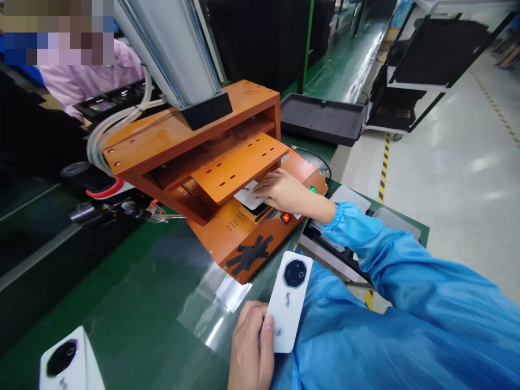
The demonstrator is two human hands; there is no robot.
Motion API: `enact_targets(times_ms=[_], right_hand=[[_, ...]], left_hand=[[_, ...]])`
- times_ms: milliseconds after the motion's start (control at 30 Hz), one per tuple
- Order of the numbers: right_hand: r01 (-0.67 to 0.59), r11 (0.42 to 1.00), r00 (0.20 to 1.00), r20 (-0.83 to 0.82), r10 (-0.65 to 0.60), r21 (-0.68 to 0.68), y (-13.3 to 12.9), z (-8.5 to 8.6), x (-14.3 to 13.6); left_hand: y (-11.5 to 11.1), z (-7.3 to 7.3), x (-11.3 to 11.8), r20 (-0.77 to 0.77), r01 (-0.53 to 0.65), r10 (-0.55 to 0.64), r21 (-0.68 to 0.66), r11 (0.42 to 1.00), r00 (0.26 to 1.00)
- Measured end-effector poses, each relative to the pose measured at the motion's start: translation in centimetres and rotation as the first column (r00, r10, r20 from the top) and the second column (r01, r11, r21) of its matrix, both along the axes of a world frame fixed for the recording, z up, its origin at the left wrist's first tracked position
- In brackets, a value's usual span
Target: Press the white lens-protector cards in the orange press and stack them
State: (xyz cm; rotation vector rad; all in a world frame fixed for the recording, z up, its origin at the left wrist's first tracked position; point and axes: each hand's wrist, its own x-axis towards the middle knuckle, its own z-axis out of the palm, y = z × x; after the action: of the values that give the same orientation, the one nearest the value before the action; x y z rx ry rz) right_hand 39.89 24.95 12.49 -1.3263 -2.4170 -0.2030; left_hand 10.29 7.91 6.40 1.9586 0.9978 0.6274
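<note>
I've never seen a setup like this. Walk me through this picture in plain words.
There is no robot here: one camera, worn on a person's head, looks forward and down at their own bare hands. The orange machine looks like a press, with a big metal cylinder on top and a flat plate beneath its frame. The left hand holds a slim white panel with a dark, eight-sided patch. The right hand reaches in at the plate's edge, its fingers at a white piece, partly hidden. On the green surface lie clear film and, at lower left, similar white panelling.
</note>
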Motion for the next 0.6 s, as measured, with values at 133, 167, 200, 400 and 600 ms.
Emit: enact_targets(times_ms=[133,167,200,400,600], right_hand=[[-0.068,0.993,0.997,0.016,0.07,-0.095,-0.2,1.5,0.7],[-0.07,0.993,0.997,0.027,0.073,-0.099,-0.3,1.7,0.7],[-0.072,0.992,0.996,0.038,0.076,-0.1,-0.4,1.8,0.7],[-0.007,0.997,0.999,0.036,0.009,-0.074,-0.9,1.4,-0.5],[0.084,0.992,0.975,-0.213,-0.063,0.089,-4.1,-1.2,-0.3]], left_hand=[[1.4,0.2,0.1,-0.09,0.105,-0.087,0.219,0.97,0.992],[1.7,0.2,0.1,-0.114,0.117,-0.09,0.256,0.96,0.989],[1.9,0.3,0.1,-0.135,0.123,-0.088,0.286,0.95,0.987],[2.7,0.4,0.3,-0.208,0.152,-0.076,0.38,0.913,0.975],[3.3,0.2,1.3,-0.272,0.13,0.042,0.584,0.801,0.961]])
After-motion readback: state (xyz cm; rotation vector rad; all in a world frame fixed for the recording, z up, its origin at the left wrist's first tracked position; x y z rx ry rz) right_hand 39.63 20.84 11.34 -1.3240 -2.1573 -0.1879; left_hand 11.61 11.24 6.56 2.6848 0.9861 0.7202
